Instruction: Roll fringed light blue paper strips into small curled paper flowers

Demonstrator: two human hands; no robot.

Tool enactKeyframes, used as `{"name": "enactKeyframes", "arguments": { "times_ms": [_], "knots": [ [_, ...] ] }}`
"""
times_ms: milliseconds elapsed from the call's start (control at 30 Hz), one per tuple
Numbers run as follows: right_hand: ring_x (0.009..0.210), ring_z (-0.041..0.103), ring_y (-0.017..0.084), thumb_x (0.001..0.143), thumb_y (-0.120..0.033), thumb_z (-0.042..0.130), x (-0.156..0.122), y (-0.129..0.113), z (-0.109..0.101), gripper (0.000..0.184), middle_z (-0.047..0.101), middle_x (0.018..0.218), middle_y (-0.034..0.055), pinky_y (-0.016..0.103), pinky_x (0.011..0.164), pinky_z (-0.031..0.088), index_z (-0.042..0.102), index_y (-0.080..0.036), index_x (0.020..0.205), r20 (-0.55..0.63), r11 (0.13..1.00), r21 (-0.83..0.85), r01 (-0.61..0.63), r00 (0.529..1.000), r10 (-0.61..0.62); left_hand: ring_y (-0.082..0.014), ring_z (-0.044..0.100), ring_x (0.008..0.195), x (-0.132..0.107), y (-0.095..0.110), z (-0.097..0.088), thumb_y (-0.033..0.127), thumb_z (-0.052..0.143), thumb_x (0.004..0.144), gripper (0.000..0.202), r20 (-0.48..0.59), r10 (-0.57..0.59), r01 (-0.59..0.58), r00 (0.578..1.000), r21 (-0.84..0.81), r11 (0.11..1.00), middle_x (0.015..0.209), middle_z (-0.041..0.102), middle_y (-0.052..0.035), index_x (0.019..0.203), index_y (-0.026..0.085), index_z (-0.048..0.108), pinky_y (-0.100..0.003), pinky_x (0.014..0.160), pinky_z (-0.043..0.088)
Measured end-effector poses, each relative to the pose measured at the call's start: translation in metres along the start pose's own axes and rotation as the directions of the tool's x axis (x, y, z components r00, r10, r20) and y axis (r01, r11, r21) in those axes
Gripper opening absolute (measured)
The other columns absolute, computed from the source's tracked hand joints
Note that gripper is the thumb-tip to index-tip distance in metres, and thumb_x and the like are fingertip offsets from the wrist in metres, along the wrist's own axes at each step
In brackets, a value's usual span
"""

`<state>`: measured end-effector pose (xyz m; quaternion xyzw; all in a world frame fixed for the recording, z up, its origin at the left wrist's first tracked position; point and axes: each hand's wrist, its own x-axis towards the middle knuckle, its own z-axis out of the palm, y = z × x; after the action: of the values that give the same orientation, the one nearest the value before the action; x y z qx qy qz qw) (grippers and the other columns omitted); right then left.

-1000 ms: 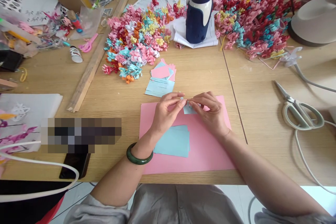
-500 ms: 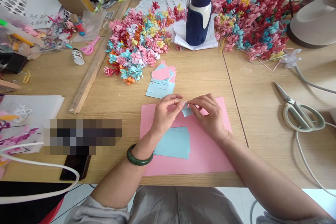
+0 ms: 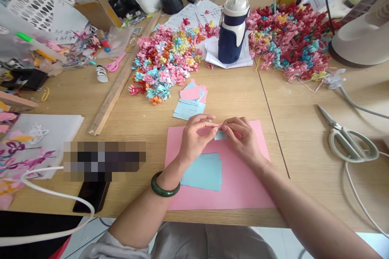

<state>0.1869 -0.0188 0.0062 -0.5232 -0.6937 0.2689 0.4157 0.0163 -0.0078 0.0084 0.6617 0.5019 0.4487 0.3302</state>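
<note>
Pinching a small light-blue paper piece (image 3: 220, 135) between them, the two hands meet over the far edge of a pink sheet (image 3: 243, 194). The left hand (image 3: 197, 139) has its thumb and forefinger brought together at the paper's upper left, the other fingers loosely bent; the right hand (image 3: 241, 141) grips the same piece at its upper edge with thumb and forefinger, its remaining fingers curled in. Exactly what the fingertips have folded or rolled is too small to tell.

Beyond the left hand lies a light-blue card with slits (image 3: 188, 110), and past it a few overlapping pink and blue cards (image 3: 190, 93). Farther off in that direction spreads a heap of curled paper pieces (image 3: 165, 56); a second, redder heap (image 3: 288, 44) sits well beyond the right hand. Judging by these heaps, a great many pieces are already finished, while the one in the fingers looks only partly worked. The slit card appears prepared but uncurled. Nearer the body than both hands, a stack of light-blue cards (image 3: 202, 172) rests on the pink sheet, its top showing no slits, so it seems unworked. Scissors (image 3: 352, 143) lie unused, well to the right hand's right.
</note>
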Motion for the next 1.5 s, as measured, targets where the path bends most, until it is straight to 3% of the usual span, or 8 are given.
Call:
{"name": "enactKeyframes", "arguments": {
  "times_ms": [400, 500, 600, 700, 800, 967, 1267, 1500],
  "knots": [
    [0.081, 0.052, 0.020, 0.091, -0.051, 0.060, 0.000, 0.000, -0.001, 0.035, 0.067, 0.080, 0.0036, 0.037, 0.075, 0.044, 0.065, -0.024, 0.069, 0.017, 0.979, 0.176, -0.104, 0.995, 0.102, -0.0217, 0.055, 0.124, 0.000, 0.000, 0.000, 0.017, 0.070, 0.085, 0.016, 0.019, 0.182, -0.183, 0.983, 0.082, 0.980, 0.125, 0.067, -0.0059, 0.098, 0.025, 0.076, -0.042, 0.107, 0.046],
    [0.086, 0.054, 0.021, 0.091, -0.046, 0.062, 0.001, 0.000, -0.003, 0.028, 0.067, 0.084, 0.0035, 0.038, 0.081, 0.044, 0.067, -0.025, 0.073, -0.017, 0.983, 0.159, -0.086, 0.996, 0.090, -0.0213, 0.057, 0.123, -0.001, 0.006, -0.002, 0.025, 0.066, 0.089, 0.022, -0.116, 0.118, -0.113, 0.986, 0.043, 0.993, 0.129, 0.062, -0.0090, 0.110, 0.023, 0.072, -0.035, 0.100, 0.050],
    [0.093, 0.055, 0.021, 0.090, -0.039, 0.066, 0.001, -0.001, -0.005, 0.018, 0.065, 0.089, 0.0034, 0.040, 0.087, 0.045, 0.069, -0.026, 0.078, -0.040, 0.987, 0.150, -0.062, 0.997, 0.069, -0.0155, 0.067, 0.086, -0.001, 0.008, -0.003, 0.037, 0.057, 0.094, 0.025, -0.172, -0.069, 0.062, 0.983, -0.043, 0.997, 0.092, 0.069, -0.0065, 0.091, 0.017, 0.072, -0.026, 0.074, 0.055],
    [0.096, 0.056, 0.022, 0.089, -0.034, 0.067, 0.001, -0.001, -0.004, 0.012, 0.065, 0.092, 0.0032, 0.042, 0.090, 0.045, 0.069, -0.026, 0.080, -0.032, 0.985, 0.166, -0.055, 0.998, 0.062, -0.0130, 0.064, 0.066, -0.002, 0.008, -0.002, 0.047, 0.053, 0.094, 0.038, -0.013, -0.249, 0.243, 0.968, -0.184, 0.953, 0.072, 0.068, -0.0032, 0.080, 0.016, 0.069, -0.023, 0.062, 0.052],
    [0.099, 0.057, 0.022, 0.089, -0.031, 0.068, 0.000, -0.002, -0.004, 0.008, 0.066, 0.093, 0.0032, 0.043, 0.092, 0.046, 0.069, -0.027, 0.082, -0.021, 0.982, 0.180, -0.055, 0.998, 0.059, -0.0147, 0.068, 0.068, -0.003, 0.011, 0.000, 0.049, 0.058, 0.091, 0.039, 0.148, -0.290, 0.319, 0.946, -0.248, 0.915, 0.072, 0.070, -0.0028, 0.074, 0.016, 0.068, -0.024, 0.066, 0.054],
    [0.103, 0.058, 0.022, 0.089, -0.026, 0.067, -0.001, -0.004, -0.003, 0.002, 0.066, 0.095, 0.0035, 0.042, 0.093, 0.047, 0.068, -0.027, 0.088, -0.030, 0.985, 0.173, -0.012, 0.999, 0.018, -0.0177, 0.071, 0.066, -0.003, 0.015, 0.000, 0.051, 0.066, 0.085, 0.038, 0.263, -0.384, 0.458, 0.885, -0.346, 0.819, 0.069, 0.071, -0.0036, 0.073, 0.015, 0.070, -0.027, 0.068, 0.058],
    [0.096, 0.058, 0.022, 0.091, -0.027, 0.065, -0.001, -0.003, 0.001, 0.007, 0.070, 0.094, 0.0043, 0.040, 0.086, 0.050, 0.071, -0.027, 0.089, -0.047, 0.994, 0.079, 0.073, 0.997, -0.069, -0.0138, 0.069, 0.063, -0.002, 0.005, 0.001, 0.044, 0.071, 0.082, 0.029, 0.270, -0.388, 0.469, 0.881, -0.388, 0.793, 0.069, 0.072, -0.0011, 0.077, 0.016, 0.072, -0.024, 0.067, 0.057],
    [0.099, 0.061, 0.022, 0.097, -0.041, 0.054, 0.000, -0.005, -0.005, 0.024, 0.073, 0.098, 0.0044, 0.040, 0.089, 0.050, 0.071, -0.026, 0.104, -0.015, 0.979, 0.172, -0.112, 0.993, 0.116, -0.0153, 0.071, 0.064, -0.004, 0.001, 0.002, 0.039, 0.075, 0.079, 0.024, 0.232, -0.409, 0.469, 0.882, -0.359, 0.807, 0.066, 0.072, -0.0013, 0.076, 0.015, 0.071, -0.025, 0.067, 0.056]
  ]
}}
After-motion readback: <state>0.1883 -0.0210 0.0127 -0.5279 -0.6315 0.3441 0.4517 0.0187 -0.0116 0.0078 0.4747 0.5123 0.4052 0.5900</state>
